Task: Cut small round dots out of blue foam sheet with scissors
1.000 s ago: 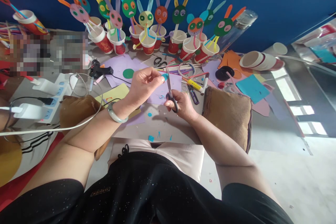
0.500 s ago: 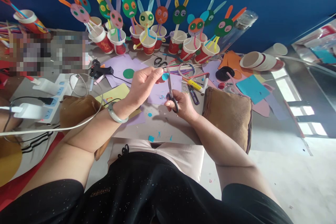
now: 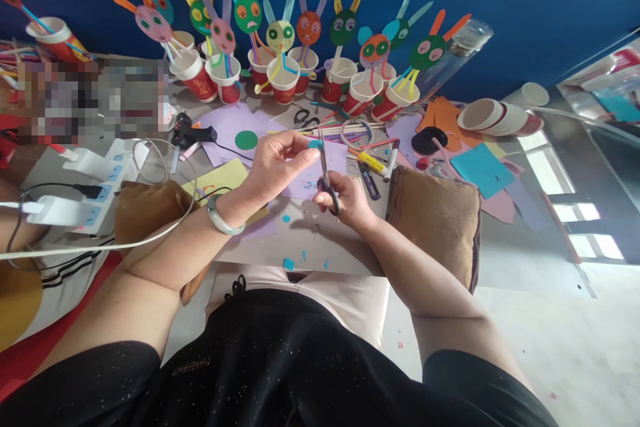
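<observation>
A small blue paper piece (image 3: 315,145) is pinched between the thumb and fingers of my left hand (image 3: 278,167). My right hand (image 3: 350,201) is closed round the dark handles of the scissors (image 3: 325,170), whose blades point up beside the blue piece. Under the hands lies a sheet of purple paper (image 3: 334,159) with small blue scraps on it. More blue scraps (image 3: 289,263) lie near the table's front edge. A green paper circle (image 3: 246,140) rests on purple paper left of my hands.
Paper cups (image 3: 283,83) with rabbit-like paper faces stand along the back. A glue gun (image 3: 193,133) and a power strip (image 3: 107,187) are at the left. At the right are a brown cushion (image 3: 434,223), blue paper (image 3: 481,171) and stacked cups (image 3: 495,117).
My left thumb has shifted slightly down and right, and the blue piece has turned so less of it shows. My right hand has hardly moved.
</observation>
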The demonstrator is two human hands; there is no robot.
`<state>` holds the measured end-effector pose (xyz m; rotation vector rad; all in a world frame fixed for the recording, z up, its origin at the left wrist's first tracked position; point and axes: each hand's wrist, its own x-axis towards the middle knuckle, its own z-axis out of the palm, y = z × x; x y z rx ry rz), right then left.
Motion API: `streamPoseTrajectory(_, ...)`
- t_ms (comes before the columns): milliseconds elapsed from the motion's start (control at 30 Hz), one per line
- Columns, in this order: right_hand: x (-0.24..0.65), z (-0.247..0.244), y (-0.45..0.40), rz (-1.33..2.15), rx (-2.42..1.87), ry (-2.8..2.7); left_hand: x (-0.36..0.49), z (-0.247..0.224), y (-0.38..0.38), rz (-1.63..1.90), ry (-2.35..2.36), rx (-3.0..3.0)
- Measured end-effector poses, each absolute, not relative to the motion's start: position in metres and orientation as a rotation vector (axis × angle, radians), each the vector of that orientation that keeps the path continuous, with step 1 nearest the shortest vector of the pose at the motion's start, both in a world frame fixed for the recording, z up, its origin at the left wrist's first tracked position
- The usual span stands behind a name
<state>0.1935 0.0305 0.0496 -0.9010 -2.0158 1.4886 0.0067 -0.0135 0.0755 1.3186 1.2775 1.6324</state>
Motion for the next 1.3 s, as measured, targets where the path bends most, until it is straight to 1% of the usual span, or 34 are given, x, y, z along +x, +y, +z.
streamPoseTrajectory(233,0.1938,0.0484,0.0312,1.503,-0.895,-2.014,0.0051,0.0742,-0.0135,1.580,1.273,1.334)
streamPoseTrajectory(1300,0.1927,0.0488,0.0294,1.493,-0.906,-2.009,0.0044,0.0759,-0.0140,1.672,1.291,1.365)
